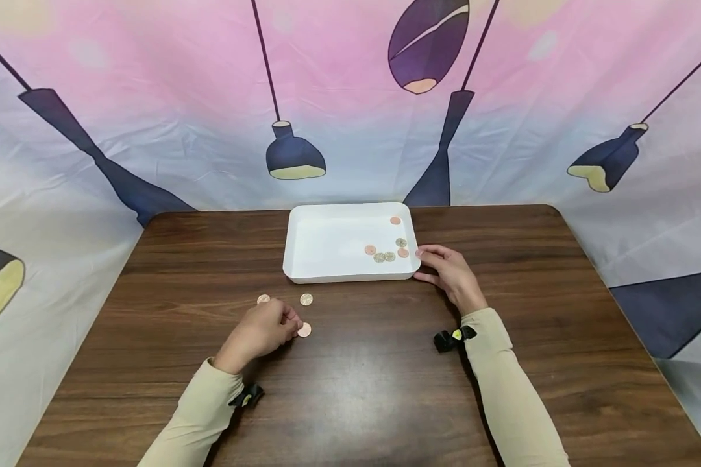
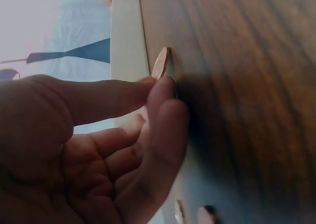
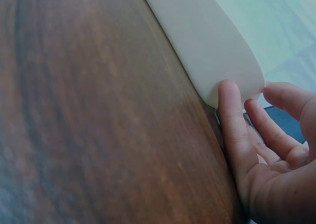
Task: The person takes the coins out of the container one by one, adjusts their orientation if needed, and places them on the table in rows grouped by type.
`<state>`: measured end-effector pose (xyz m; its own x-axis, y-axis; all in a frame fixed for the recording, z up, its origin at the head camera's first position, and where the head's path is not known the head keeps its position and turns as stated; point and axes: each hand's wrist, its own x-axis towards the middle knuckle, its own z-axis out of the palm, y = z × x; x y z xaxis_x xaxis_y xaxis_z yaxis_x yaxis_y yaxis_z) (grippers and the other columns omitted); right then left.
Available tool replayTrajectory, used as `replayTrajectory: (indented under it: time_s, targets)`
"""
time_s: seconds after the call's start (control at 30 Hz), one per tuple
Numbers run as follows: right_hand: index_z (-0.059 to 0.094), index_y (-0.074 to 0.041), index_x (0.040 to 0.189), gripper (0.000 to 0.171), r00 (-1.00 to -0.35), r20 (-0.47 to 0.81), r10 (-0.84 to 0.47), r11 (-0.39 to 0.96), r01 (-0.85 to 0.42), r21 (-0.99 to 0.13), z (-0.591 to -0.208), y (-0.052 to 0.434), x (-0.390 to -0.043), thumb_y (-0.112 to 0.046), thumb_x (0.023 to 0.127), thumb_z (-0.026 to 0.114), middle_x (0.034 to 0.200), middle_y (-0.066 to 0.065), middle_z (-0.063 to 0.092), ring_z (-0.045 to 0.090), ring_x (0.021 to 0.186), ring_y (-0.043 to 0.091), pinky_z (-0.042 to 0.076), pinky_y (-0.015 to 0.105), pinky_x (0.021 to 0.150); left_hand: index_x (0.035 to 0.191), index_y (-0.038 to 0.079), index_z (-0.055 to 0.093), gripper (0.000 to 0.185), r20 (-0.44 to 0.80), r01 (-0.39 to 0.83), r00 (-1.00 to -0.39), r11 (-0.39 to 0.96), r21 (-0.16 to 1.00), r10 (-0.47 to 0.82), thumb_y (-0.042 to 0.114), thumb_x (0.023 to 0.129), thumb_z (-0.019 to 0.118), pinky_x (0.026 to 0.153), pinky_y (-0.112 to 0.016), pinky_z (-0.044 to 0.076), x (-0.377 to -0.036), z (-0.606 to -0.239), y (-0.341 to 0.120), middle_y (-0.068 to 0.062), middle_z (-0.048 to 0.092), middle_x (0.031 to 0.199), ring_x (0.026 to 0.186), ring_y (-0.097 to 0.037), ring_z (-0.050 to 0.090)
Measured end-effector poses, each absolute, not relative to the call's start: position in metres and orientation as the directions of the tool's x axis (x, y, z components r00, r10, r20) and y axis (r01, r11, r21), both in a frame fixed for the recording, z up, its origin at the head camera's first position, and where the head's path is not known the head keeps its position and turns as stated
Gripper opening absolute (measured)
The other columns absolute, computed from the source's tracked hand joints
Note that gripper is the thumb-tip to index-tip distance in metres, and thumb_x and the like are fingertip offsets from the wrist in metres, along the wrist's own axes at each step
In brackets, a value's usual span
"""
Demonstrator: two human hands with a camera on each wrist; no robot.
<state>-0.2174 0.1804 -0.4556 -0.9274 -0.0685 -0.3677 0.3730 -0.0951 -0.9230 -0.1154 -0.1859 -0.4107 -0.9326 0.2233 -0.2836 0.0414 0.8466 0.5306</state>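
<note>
Coin [image 2: 161,64] pinched by left hand [image 1: 261,331] fingers — half hidden; right hand [image 1: 451,272] loosely touches tray [image 1: 304,259].

A dark wood-grain desk [image 1: 356,376] with rounded corners filled the lower half of the frame, and a white tray [image 1: 321,243] sat on it just above centre, near the far edge. Three loose coins lay on the bare wood below the tray's left end: one copper coin [image 1: 304,330] lowest, a paler coin [image 1: 306,299] above it, and another coin [image 1: 263,299] to the left. Both forearms also rested on the desk in the lower part of the frame.
</note>
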Motion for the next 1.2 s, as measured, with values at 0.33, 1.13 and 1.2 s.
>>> replayTrajectory:
  time_s: [0.33, 1.13, 1.2]
  targets:
    - [0.057, 0.003, 0.141, 0.041, -0.932, -0.356, -0.060, -0.104, 0.361, -0.927, -0.452, 0.184, -0.217, -0.017, 0.106, 0.065, 0.131, 0.011, 0.057, 0.065, 0.105, 0.014, 0.062, 0.029, 0.088, 0.075, 0.015, 0.072, 0.017, -0.248, 0.158, -0.927, 0.894, 0.420, 0.280, 0.009, 0.091, 0.073, 0.074, -0.039, 0.053, -0.122, -0.407, -0.178, 0.008, 0.061, 0.065, 0.072, -0.012, 0.058]
    - [0.057, 0.002, 0.141, 0.041, -0.923, -0.378, -0.071, -0.097, 0.384, -0.918, -0.455, 0.181, -0.221, -0.018, 0.106, 0.065, 0.134, 0.013, 0.057, 0.064, 0.108, 0.017, 0.062, 0.029, 0.088, 0.095, 0.014, 0.071, 0.006, -0.205, 0.160, -0.934, 0.857, 0.489, 0.292, 0.014, 0.101, 0.070, 0.070, -0.034, 0.046, -0.131, -0.374, -0.161, 0.005, 0.068, 0.079, 0.069, -0.013, 0.056]
    - [0.057, 0.002, 0.140, 0.040, -0.922, -0.381, -0.071, -0.102, 0.387, -0.917, -0.455, 0.180, -0.219, -0.018, 0.106, 0.065, 0.133, 0.013, 0.057, 0.064, 0.107, 0.016, 0.062, 0.029, 0.088, 0.099, 0.015, 0.073, 0.004, -0.162, 0.189, -0.939, 0.851, 0.490, 0.302, 0.015, 0.102, 0.070, 0.070, -0.035, 0.048, -0.136, -0.367, -0.154, 0.004, 0.070, 0.084, 0.072, -0.013, 0.059]
